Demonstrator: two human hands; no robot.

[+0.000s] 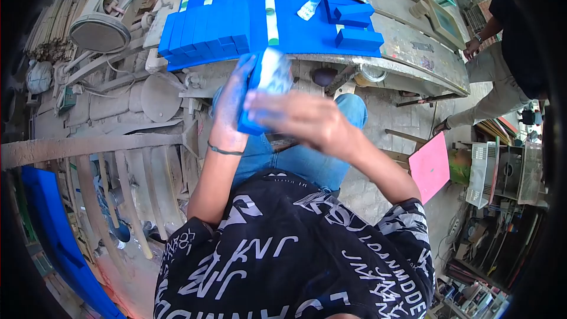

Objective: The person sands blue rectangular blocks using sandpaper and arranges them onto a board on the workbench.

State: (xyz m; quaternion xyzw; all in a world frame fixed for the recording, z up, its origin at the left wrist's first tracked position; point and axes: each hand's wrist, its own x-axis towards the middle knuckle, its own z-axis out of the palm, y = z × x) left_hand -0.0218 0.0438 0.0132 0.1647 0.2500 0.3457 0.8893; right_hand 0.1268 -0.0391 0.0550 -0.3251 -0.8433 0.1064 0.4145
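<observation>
Above my lap, my left hand (230,97) is closed around a blue block (250,126), gripping it along its left side. A white and light-blue printed strip (274,71) covers the block's upper right face, its print too blurred to read. My right hand (307,118) lies across the lower part of the block. Its fingers are smeared by motion, so I cannot tell whether they grip anything. Beyond my hands, several blue blocks (207,29) stand packed in rows on a blue sheet (292,38). Loose printed strips (308,9) lie on that sheet.
The sheet lies on a worn workbench (407,74). More blue blocks (359,39) are at its right side. A wooden rail (94,149) and slats are on my left. A pink board (429,167) stands at right, and another person (502,53) is at far right.
</observation>
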